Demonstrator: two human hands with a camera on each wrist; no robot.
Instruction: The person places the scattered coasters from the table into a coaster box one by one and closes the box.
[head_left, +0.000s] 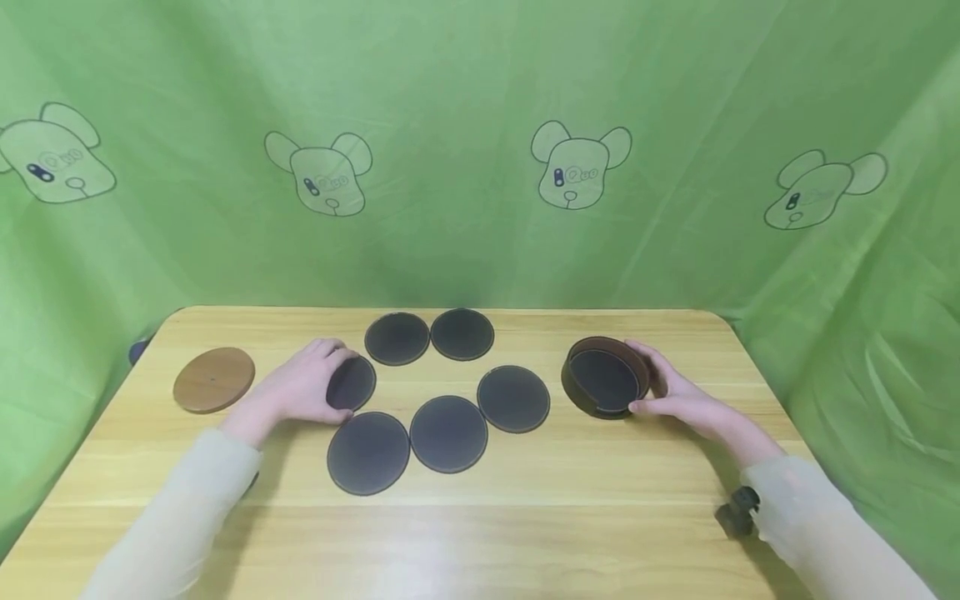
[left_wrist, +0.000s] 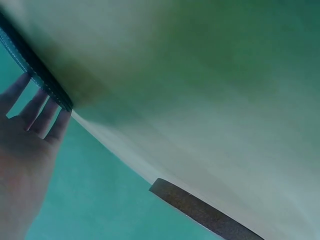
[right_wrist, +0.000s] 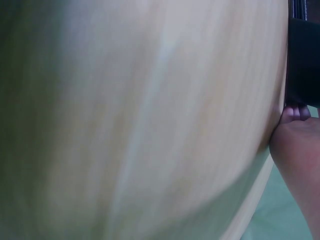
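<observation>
Nearest the camera, a left sleeve [head_left: 172, 517] and a right sleeve [head_left: 817, 521], both pale, were observed over the table [head_left: 450, 542]. A black device [head_left: 738, 512] was worn at the right wrist.

Leftmost dark disc [head_left: 356, 385]: gripped at its rim by the left hand [head_left: 300, 387], fingers curved at the far side, thumb at the near side. Whether it was raised off the table could not be told.

Round holder [head_left: 633, 357]: located toward the table's right edge; its wall was grasped by the right hand [head_left: 675, 396], with the thumb on the near side. A dark round surface was visible inside.

Two far discs [head_left: 397, 338] were placed side by side close to the table's far edge. Three near discs [head_left: 448, 433] were arranged in a curve, centrally. A brown wooden disc [head_left: 213, 380] was positioned by the far left corner. A green curtain [head_left: 465, 242] was hung beyond the far edge, printed with round-eared heads.
</observation>
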